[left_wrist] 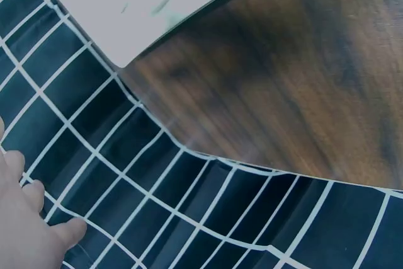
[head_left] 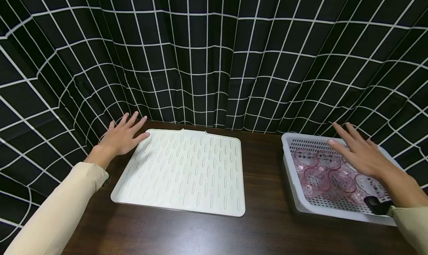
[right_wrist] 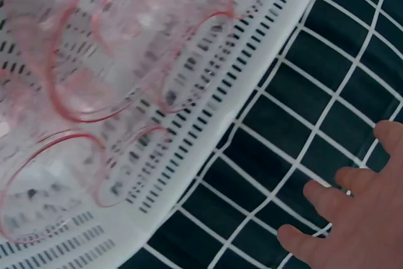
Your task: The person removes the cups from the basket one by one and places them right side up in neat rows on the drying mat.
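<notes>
A white mat with rows of raised oval ridges lies flat on the dark wooden table. My left hand hovers with spread fingers by the mat's far left corner and holds nothing. To the right stands a white perforated plastic basket. Inside it are several clear pinkish cups with red rims, also close up in the right wrist view, where one large red-rimmed cup shows. Over the basket's far right part my right hand is held with extended fingers, empty. Its wrist hides part of the basket.
A black curtain with a white grid hangs behind the table and wraps round both sides. The dark wood tabletop shows between mat and basket and along the front.
</notes>
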The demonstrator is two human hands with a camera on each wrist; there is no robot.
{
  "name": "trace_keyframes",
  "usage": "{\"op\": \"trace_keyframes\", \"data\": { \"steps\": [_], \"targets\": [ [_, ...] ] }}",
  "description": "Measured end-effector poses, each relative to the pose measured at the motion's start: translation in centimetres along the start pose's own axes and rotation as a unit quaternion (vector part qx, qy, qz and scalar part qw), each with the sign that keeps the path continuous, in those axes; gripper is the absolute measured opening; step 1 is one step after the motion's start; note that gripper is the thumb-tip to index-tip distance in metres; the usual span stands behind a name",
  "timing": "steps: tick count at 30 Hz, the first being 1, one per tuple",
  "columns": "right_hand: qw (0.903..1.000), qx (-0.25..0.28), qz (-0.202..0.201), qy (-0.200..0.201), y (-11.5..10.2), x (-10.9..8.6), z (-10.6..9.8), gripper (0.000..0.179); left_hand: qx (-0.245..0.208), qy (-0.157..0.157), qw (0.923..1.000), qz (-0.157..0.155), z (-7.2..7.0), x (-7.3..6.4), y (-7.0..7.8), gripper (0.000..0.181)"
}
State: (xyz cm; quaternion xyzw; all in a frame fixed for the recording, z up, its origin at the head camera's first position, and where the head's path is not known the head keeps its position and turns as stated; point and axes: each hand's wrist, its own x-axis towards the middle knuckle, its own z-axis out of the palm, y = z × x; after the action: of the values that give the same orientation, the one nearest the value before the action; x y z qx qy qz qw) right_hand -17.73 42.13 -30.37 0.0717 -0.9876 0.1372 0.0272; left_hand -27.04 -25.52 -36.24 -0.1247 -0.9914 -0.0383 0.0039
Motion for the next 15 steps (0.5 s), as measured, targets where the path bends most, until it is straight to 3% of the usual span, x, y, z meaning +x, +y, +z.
{"op": "trace_keyframes", "data": {
  "steps": [5, 11, 15],
  "targets": [
    [0.9991, 0.038, 0.013, -0.009, 1.5, -1.4, -0.2, 0.071, -0.008, -0.029, 0.9992, 0.027, 0.8, -0.3, 0.3, 0.081],
    [0.9946, 0.102, 0.010, -0.011, 2.6, -2.4, -0.5, 0.068, -0.025, -0.055, 0.9973, 0.042, 2.5, -1.2, -0.5, 0.081],
    [0.9935, 0.108, 0.032, -0.017, 2.8, -3.0, -0.5, 0.070, -0.030, -0.086, 0.9943, 0.056, 3.4, -1.6, -0.4, 0.081]
  ]
}}
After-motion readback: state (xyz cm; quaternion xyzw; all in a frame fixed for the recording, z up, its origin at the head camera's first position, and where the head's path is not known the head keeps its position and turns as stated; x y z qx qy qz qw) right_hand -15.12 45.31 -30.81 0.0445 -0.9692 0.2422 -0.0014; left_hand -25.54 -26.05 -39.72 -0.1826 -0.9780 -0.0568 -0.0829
